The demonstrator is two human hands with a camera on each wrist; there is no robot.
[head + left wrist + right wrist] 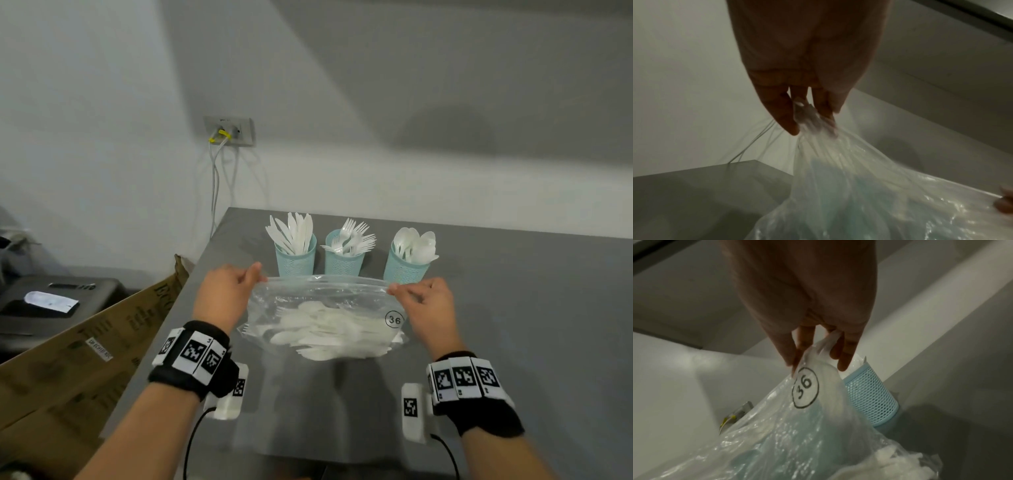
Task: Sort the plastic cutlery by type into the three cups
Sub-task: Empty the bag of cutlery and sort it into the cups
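Both fists pinch the clear bag: from the head, my left hand and right hand stretch its top edge just before 3 cups; I'd keep it level

Left wrist: fingers clamp gathered film; hold firm

Right wrist: fingers nip the corner above the 36 mark; loose cutlery sits low inside, so I'd lower gently
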